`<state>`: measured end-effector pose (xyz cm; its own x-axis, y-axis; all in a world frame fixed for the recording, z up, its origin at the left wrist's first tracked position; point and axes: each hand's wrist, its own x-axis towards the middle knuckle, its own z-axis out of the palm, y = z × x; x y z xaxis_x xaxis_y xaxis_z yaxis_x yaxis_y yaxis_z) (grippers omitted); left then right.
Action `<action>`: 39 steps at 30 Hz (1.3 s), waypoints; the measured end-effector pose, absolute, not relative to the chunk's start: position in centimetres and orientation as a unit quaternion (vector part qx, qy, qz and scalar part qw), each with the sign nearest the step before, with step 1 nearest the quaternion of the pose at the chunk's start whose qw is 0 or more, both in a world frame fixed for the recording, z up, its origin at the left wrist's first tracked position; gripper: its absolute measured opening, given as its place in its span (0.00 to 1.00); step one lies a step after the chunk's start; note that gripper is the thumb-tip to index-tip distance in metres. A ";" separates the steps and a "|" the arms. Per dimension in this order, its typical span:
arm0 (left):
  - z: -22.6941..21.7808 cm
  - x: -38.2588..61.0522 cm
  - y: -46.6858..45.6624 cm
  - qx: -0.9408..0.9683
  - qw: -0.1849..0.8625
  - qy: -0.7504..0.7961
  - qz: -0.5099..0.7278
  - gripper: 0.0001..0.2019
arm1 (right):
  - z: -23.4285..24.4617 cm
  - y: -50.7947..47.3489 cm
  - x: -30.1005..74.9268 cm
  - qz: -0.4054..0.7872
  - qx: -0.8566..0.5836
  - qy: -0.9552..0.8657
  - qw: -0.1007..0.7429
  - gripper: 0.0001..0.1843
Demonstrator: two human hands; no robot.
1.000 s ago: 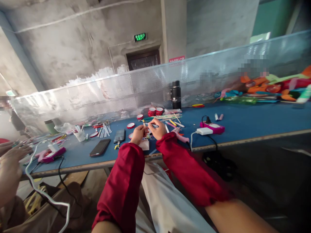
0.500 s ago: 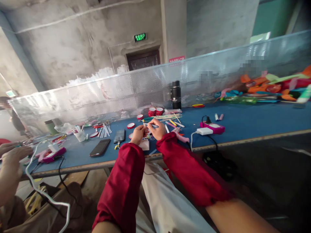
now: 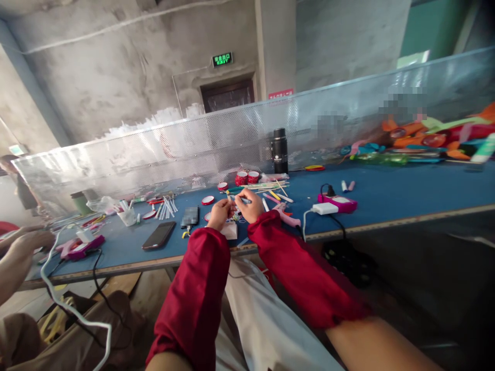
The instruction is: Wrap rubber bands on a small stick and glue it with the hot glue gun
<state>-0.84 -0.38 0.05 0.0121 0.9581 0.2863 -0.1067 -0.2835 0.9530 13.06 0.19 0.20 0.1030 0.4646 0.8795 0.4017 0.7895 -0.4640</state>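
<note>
Over the table's front part, my left hand (image 3: 219, 214) pinches a small, slim, pale piece with a yellow end (image 3: 228, 196). Close beside it, my right hand (image 3: 251, 207) is closed on a slim blue-grey pen (image 3: 245, 200), its tip near the small piece. The fingers partly hide both things. Beneath my hands lie a white paper (image 3: 231, 231) and some small coloured bits too small to name. Just right of my right hand are several markers (image 3: 275, 196) and a pink tool handle (image 3: 290, 218).
On the blue table (image 3: 390, 193) are a phone (image 3: 159, 235), red tape rolls (image 3: 242, 178), a black thermos (image 3: 279, 151) and a magenta power strip (image 3: 337, 203) with cables. A perforated metal screen (image 3: 216, 147) runs behind. At left, another person's hands (image 3: 29, 245) reach over the table.
My hands stay almost in the same place, still holding the small piece and the pen. The other person's hands at left have shifted slightly.
</note>
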 end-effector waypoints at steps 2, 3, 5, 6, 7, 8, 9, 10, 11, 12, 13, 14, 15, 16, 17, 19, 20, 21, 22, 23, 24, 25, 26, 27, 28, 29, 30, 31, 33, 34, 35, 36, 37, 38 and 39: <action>0.1 -0.8 -0.5 0.547 0.455 0.388 0.586 0.08 | 0.2 0.3 13.2 0.014 -0.335 -0.655 0.677 0.09; 0.1 -0.8 -0.5 0.547 0.454 0.389 0.586 0.08 | 0.3 0.3 13.3 0.016 -0.336 -0.651 0.680 0.09; 0.1 -0.8 -0.4 0.546 0.453 0.393 0.585 0.09 | 0.3 0.2 13.3 0.026 -0.329 -0.654 0.680 0.09; 0.0 -0.8 -0.3 0.545 0.452 0.395 0.585 0.10 | 0.3 0.1 13.3 0.031 -0.325 -0.659 0.677 0.10; 0.0 -0.8 -0.2 0.545 0.452 0.395 0.585 0.11 | 0.4 0.0 13.2 0.036 -0.322 -0.663 0.675 0.10; 0.0 -0.8 -0.2 0.544 0.453 0.394 0.585 0.11 | 0.4 -0.1 13.2 0.042 -0.319 -0.667 0.672 0.10; -0.1 -0.8 -0.2 0.543 0.455 0.394 0.586 0.12 | 0.4 -0.2 13.1 0.049 -0.315 -0.670 0.670 0.09; -0.1 -0.8 -0.1 0.540 0.458 0.394 0.586 0.12 | 0.4 -0.3 13.1 0.056 -0.312 -0.673 0.669 0.09; 0.0 -0.8 -0.2 0.536 0.461 0.396 0.586 0.12 | 0.4 -0.3 13.0 0.062 -0.308 -0.675 0.667 0.09; 0.0 -0.8 -0.2 0.533 0.463 0.398 0.586 0.12 | 0.4 -0.4 13.0 0.067 -0.304 -0.678 0.665 0.09; 0.0 -0.8 -0.2 0.530 0.464 0.399 0.587 0.12 | 0.4 -0.5 13.0 0.071 -0.301 -0.681 0.664 0.08; 0.0 -0.8 -0.2 0.529 0.465 0.399 0.587 0.12 | 0.4 -0.5 13.0 0.074 -0.298 -0.683 0.663 0.08; 0.0 -0.7 -0.2 0.529 0.466 0.399 0.587 0.12 | 0.4 -0.5 13.0 0.076 -0.297 -0.684 0.662 0.08; -0.1 -0.8 -0.1 0.531 0.465 0.397 0.586 0.12 | 0.4 -0.5 13.0 0.077 -0.296 -0.685 0.661 0.08; -0.1 -0.8 -0.1 0.533 0.465 0.395 0.586 0.13 | 0.4 -0.5 12.9 0.076 -0.297 -0.686 0.660 0.09; -0.2 -0.8 0.1 0.537 0.463 0.390 0.588 0.12 | 0.3 -0.3 12.9 0.068 -0.304 -0.687 0.657 0.09; -0.3 -0.8 0.1 0.539 0.461 0.388 0.589 0.12 | 0.3 -0.2 12.9 0.059 -0.308 -0.686 0.656 0.09; -0.3 -0.8 0.2 0.541 0.459 0.386 0.589 0.12 | 0.2 0.0 12.9 0.046 -0.314 -0.686 0.655 0.09; -0.3 -0.9 0.2 0.544 0.457 0.386 0.589 0.11 | 0.2 0.2 13.0 0.030 -0.321 -0.682 0.656 0.09; -0.3 -0.9 0.2 0.546 0.455 0.386 0.588 0.10 | 0.1 0.3 13.0 0.015 -0.329 -0.675 0.660 0.09; -0.3 -0.9 0.1 0.548 0.454 0.386 0.587 0.10 | 0.1 0.5 13.1 0.004 -0.337 -0.665 0.666 0.09; -0.3 -0.9 0.1 0.550 0.454 0.386 0.586 0.09 | 0.1 0.6 13.1 -0.003 -0.342 -0.655 0.674 0.09; -0.2 -0.9 0.1 0.550 0.453 0.385 0.586 0.09 | 0.1 0.6 13.2 -0.004 -0.344 -0.647 0.680 0.09; -0.2 -0.9 0.0 0.549 0.454 0.385 0.587 0.09 | 0.1 0.6 13.2 0.000 -0.342 -0.644 0.685 0.09; -0.2 -0.9 0.0 0.549 0.453 0.385 0.588 0.09 | 0.2 0.5 13.2 0.006 -0.336 -0.645 0.687 0.09; -0.2 -0.9 0.0 0.548 0.453 0.384 0.588 0.09 | 0.2 0.3 13.2 0.012 -0.329 -0.651 0.684 0.09; -0.2 -0.9 0.0 0.548 0.453 0.384 0.589 0.09 | 0.3 0.2 13.2 0.018 -0.322 -0.658 0.681 0.09; -0.3 -0.9 0.1 0.548 0.453 0.384 0.590 0.10 | 0.3 0.0 13.1 0.023 -0.316 -0.663 0.678 0.09; -0.3 -0.9 0.1 0.546 0.452 0.386 0.590 0.09 | 0.3 -0.2 13.0 0.036 -0.304 -0.671 0.675 0.09; -0.3 -0.9 0.1 0.544 0.452 0.388 0.590 0.09 | 0.3 -0.3 13.0 0.042 -0.298 -0.675 0.673 0.09; -0.3 -0.8 0.0 0.542 0.453 0.390 0.590 0.09 | 0.3 -0.2 12.9 0.046 -0.294 -0.679 0.671 0.08; -0.2 -0.8 0.0 0.540 0.454 0.393 0.590 0.08 | 0.3 -0.1 12.9 0.047 -0.293 -0.683 0.668 0.08; -0.2 -0.8 -0.1 0.538 0.455 0.394 0.590 0.08 | 0.2 0.1 12.9 0.043 -0.296 -0.684 0.665 0.08; -0.1 -0.8 -0.1 0.538 0.454 0.395 0.591 0.08 | 0.2 0.2 13.0 0.033 -0.305 -0.681 0.664 0.08; 0.0 -0.8 -0.2 0.538 0.452 0.395 0.592 0.07 | 0.1 0.4 13.0 0.021 -0.318 -0.673 0.668 0.09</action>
